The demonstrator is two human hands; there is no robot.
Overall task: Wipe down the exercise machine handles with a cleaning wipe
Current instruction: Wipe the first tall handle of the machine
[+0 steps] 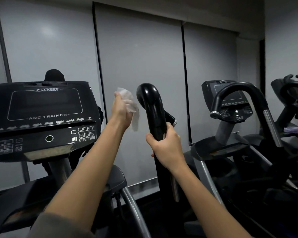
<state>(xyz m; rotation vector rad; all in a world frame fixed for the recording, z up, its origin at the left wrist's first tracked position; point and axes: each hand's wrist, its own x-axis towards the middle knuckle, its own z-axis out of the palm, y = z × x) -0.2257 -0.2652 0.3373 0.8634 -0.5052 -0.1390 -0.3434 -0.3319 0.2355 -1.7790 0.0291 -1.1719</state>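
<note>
A dark shape (54, 75) at left centre is mostly hidden behind the console (41, 115). The console's small labels are too blurred to read. The right hand (163, 145) covers part of the handle (151, 109). The right edge cuts off a machine (294, 93).

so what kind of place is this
Most likely a gym's cardio area: a black Cybex Arc Trainer console, a curved glossy black handle gripped by the right hand, and a second similar grey-and-black machine alongside.

R hand (163, 143) on handle (151, 107), L hand (121, 109) w/ wipe (130, 103)
</note>
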